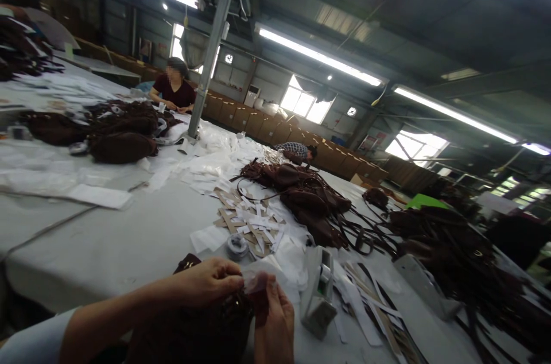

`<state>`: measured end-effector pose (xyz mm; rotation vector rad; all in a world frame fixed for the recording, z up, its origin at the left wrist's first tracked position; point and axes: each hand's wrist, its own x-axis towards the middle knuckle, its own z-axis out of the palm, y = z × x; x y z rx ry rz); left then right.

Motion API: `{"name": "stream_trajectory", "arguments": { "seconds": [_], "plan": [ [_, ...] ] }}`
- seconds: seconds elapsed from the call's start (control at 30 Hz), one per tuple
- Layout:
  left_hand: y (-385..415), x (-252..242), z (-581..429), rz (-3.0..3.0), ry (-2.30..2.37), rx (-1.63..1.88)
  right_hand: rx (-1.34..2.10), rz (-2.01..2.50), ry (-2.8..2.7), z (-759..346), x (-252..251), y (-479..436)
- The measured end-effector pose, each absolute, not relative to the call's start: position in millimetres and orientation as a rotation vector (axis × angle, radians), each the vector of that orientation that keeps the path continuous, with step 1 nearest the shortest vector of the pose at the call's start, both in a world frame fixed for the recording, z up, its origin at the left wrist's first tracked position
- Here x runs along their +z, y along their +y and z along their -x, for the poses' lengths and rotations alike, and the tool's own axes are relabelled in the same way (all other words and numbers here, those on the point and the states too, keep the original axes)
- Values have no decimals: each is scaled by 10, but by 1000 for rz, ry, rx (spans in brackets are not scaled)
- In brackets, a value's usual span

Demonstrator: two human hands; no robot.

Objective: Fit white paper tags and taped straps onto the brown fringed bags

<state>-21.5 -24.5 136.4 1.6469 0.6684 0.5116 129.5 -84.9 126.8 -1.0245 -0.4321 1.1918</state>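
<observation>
Near the bottom of the view, a dark brown bag [193, 332] with small gold metal fittings lies close against me. My left hand [213, 282] is above it, thumb and fingers pinched together at the edge of a thin translucent sheet [253, 282]. Opposite, my right hand [275, 315] pinches the other side of the sheet, fingers closed. The bag's lower part is dark and partly hidden by my left forearm. Just beyond my hands sits a roll of clear tape [237, 246]. A tape dispenser [319, 295] stands to the right of my right hand.
White and tan paper strips [249, 217] are heaped ahead. Brown bags with long straps [297, 194] are piled beyond; more brown bags [123, 146] lie left. A second dispenser [426, 286] stands right. One person [174, 88] sits across the table; another [297, 151] bends over it.
</observation>
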Motion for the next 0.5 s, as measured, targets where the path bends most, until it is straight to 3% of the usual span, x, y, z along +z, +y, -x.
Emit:
{"name": "stream_trajectory", "arguments": {
  "seconds": [0.27,0.5],
  "plan": [
    [-285,1555,370,-1754,572,494,1256,987,-623,-1372,1196,-853],
    [-213,1389,442,-1475,469,421,1322,958,-750,-1403,1203,-796]
  ]
}}
